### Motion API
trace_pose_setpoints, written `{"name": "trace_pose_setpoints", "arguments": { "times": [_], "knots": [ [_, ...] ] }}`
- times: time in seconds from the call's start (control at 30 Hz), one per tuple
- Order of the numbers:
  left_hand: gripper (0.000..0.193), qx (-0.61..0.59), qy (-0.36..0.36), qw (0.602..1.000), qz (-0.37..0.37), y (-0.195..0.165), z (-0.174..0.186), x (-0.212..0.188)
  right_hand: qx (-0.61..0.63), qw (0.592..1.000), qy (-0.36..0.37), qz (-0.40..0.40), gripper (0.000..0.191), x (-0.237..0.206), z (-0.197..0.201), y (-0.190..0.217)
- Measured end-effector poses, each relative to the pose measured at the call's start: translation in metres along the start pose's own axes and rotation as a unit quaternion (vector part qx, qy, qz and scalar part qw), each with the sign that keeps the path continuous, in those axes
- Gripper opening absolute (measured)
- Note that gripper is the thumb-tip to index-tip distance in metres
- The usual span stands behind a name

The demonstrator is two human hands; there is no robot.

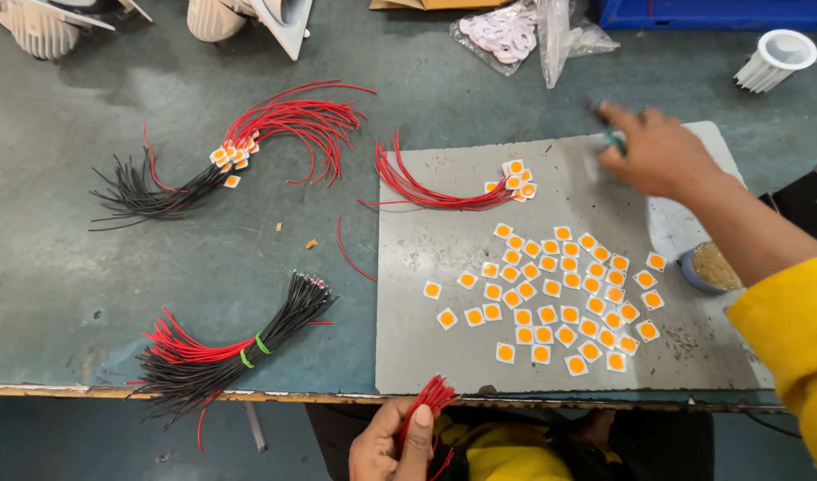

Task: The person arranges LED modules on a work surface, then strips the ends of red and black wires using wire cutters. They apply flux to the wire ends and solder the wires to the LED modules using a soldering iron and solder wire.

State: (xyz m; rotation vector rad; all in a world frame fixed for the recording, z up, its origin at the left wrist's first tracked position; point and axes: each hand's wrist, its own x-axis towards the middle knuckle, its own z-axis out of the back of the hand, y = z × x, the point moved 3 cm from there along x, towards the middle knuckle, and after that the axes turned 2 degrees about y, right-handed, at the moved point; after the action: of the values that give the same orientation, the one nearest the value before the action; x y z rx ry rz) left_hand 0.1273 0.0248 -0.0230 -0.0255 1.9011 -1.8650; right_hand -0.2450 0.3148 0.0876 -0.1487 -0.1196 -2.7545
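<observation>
Across the grey-green workbench (88, 267) I see a pale grey work mat (462, 347) lying flat at the near edge, the largest thing on the table. A loose field of small white square chips with orange centres (560, 298) covers its right half, most set close together and a few scattered apart toward the left. Near the mat's top, a fan of red wires (426, 191) ends in a small cluster of the same chips, the wire tails running off the mat's left edge.

Left of the mat I see two more bunches: one of red and black wires (204, 169) with chips at the middle, and nearer me a black and red bundle (221, 352) tied with green bands. A single red wire (344, 254) lies between them and the mat.

My right hand (662, 156), at the end of a yellow sleeve (792, 338), reaches over the mat's far right corner; it is blurred, with the fingers pinched on something small and green that I cannot identify. Just beside the forearm sits a small blue dish (707, 267) with brownish contents.

My left hand (392, 441) is below the table edge, closed round a small tuft of red wires (433, 396) whose tips rise to the mat's front edge.
</observation>
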Motion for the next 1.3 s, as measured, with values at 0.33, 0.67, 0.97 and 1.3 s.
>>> {"name": "trace_pose_setpoints", "arguments": {
  "times": [0.33,0.67,0.97,1.3],
  "knots": [
    [0.018,-0.037,0.024,0.996,-0.074,-0.008,-0.018,0.001,0.753,0.644,0.1,0.092,0.078,-0.185,0.045,0.08],
    [0.019,-0.044,0.042,0.997,0.056,-0.015,-0.034,0.01,0.768,0.538,0.34,-0.068,0.097,-0.278,-0.089,0.142],
    [0.017,-0.098,0.056,0.993,0.016,-0.021,-0.046,0.012,0.651,0.635,0.391,-0.141,0.08,-0.289,-0.109,0.147],
    [0.018,-0.069,0.066,0.995,-0.008,-0.02,-0.044,0.009,0.702,0.593,0.393,-0.011,0.084,-0.28,-0.094,0.162]
  ]
}}
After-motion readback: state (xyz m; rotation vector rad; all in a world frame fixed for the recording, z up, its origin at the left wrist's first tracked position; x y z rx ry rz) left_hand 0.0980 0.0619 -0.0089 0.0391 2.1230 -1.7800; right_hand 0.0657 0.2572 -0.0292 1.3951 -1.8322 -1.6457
